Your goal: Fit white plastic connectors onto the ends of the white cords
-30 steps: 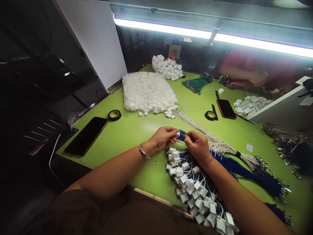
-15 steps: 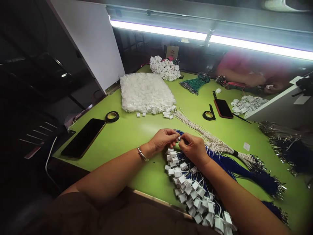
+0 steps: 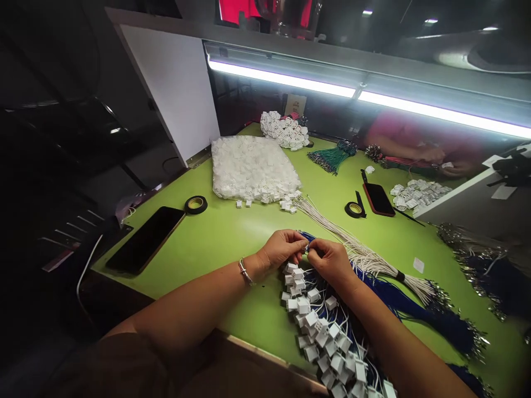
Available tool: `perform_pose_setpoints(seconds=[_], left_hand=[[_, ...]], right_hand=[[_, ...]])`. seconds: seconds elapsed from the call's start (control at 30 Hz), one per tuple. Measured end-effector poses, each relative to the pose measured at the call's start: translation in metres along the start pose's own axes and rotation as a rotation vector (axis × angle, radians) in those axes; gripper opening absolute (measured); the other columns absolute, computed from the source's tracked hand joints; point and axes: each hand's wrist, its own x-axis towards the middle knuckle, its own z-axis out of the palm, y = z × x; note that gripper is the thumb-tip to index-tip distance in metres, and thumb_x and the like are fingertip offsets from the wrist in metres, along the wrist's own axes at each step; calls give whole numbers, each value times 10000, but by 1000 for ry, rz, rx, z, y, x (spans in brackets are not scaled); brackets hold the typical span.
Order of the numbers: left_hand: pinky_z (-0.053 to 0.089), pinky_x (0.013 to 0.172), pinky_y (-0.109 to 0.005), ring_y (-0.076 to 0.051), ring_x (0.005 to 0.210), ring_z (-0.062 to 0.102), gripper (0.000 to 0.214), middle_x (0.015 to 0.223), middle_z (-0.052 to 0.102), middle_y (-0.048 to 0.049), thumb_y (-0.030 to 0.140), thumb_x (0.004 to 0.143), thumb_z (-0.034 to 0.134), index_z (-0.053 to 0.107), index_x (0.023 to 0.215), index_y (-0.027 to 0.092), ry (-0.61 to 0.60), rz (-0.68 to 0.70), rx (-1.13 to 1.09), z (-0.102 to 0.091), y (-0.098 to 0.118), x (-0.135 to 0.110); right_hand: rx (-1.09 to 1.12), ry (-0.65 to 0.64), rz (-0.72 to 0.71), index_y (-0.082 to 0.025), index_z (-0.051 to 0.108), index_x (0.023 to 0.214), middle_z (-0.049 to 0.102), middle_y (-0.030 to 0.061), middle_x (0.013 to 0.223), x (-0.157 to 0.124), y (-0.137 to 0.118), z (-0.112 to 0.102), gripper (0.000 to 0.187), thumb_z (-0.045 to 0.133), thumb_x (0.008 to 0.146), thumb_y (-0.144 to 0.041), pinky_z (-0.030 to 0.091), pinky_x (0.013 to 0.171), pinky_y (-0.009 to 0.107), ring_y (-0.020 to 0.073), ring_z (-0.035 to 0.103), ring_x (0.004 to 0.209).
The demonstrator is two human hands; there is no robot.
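My left hand (image 3: 282, 248) and my right hand (image 3: 329, 260) meet fingertip to fingertip over the green table (image 3: 224, 232). Both are closed in a pinch. Between them sits a small white connector, mostly hidden, at the end of a blue wire (image 3: 307, 237). Just below the hands lies a heap of finished white connectors on blue and white wires (image 3: 319, 323). A bundle of white wires (image 3: 365, 249) and a bundle of blue wires (image 3: 418, 301) stretch off to the right of my right hand.
A bag of loose white connectors (image 3: 253, 168) lies at the back, another pile (image 3: 285, 130) behind it. Two tape rolls (image 3: 196, 204) (image 3: 353, 209), a dark phone (image 3: 145, 239), a red-cased phone (image 3: 378, 199) and green wires (image 3: 332, 156) lie around. Another person's hands (image 3: 431, 155) work opposite.
My hands have closed together, so the white connector between them is now nearly hidden. The view has tilted upward, showing more above the lamp.
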Motion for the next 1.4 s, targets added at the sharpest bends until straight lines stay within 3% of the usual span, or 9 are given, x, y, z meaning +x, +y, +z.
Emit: perform_pose_setpoints(seconds=[0.17, 0.3, 0.47, 0.63, 0.73, 0.87, 1.0, 1.17, 1.4], left_hand=[[422, 416, -162, -64, 494, 547, 393, 659, 592, -4, 419, 650, 755, 603, 821, 100, 21, 5, -108, 3, 3, -2], [428, 418, -159, -66, 501, 559, 398, 674, 597, -10, 414, 643, 761, 592, 821, 101, 28, -14, -132, 4, 2, -1], [428, 412, -167, -67, 481, 553, 434, 658, 595, -8, 443, 622, 767, 593, 825, 101, 17, -18, -156, 3, 0, 0], [415, 414, -167, -69, 476, 554, 450, 650, 602, -11, 460, 615, 764, 599, 831, 102, 2, -24, -150, 3, 1, -1], [431, 435, -174, -64, 482, 550, 422, 652, 600, -10, 445, 642, 752, 604, 836, 100, 1, -20, -144, 3, 1, -2], [431, 446, -169, -60, 487, 550, 390, 636, 591, -1, 408, 654, 758, 592, 828, 101, 22, -32, -192, 3, 1, -1], [412, 460, -148, -38, 470, 528, 361, 619, 588, 4, 358, 664, 770, 575, 830, 104, -1, -71, -267, 1, 2, -1], [376, 464, -132, -28, 500, 516, 346, 635, 572, 5, 306, 656, 788, 584, 837, 93, -12, -91, -333, 0, 6, -2], [360, 461, -130, -20, 518, 505, 328, 678, 565, 11, 297, 675, 775, 602, 864, 92, -35, -87, -329, -3, 4, 0]], right_hand=[[35, -142, 73, -191, 698, 703, 672, -2, 643, 36, 7, -29, 174, 532, 709, -241, 430, 568, 228, 129, 579, 595], [-144, -140, 269, -167, 701, 666, 589, -6, 482, 95, 34, -45, 114, 601, 642, -219, 396, 477, 244, 110, 490, 419], [-231, -93, 378, -146, 691, 706, 616, 18, 547, 151, 58, -20, 114, 609, 637, -185, 406, 518, 246, 111, 510, 458], [-286, 21, 396, -163, 668, 692, 682, 106, 750, 167, 61, 17, 84, 596, 650, -175, 430, 657, 281, 187, 602, 706], [-268, 50, 420, -161, 634, 628, 660, 112, 705, 170, 58, 16, 71, 571, 638, -131, 421, 649, 286, 196, 591, 698], [-155, 56, 401, -161, 622, 685, 586, 36, 597, 152, 42, -14, 103, 531, 705, -205, 369, 513, 250, 120, 475, 512], [267, 27, 276, -158, 598, 712, 519, -23, 546, 89, 14, -36, 134, 554, 711, -285, 290, 424, 222, 69, 344, 425], [199, -59, 93, -159, 634, 680, 564, -12, 573, 17, -2, -23, 154, 547, 733, -274, 376, 522, 219, 93, 451, 527], [74, 63, 33, -162, 625, 679, 517, -30, 540, 9, 6, -6, 150, 517, 764, -221, 346, 512, 208, 82, 424, 494]])
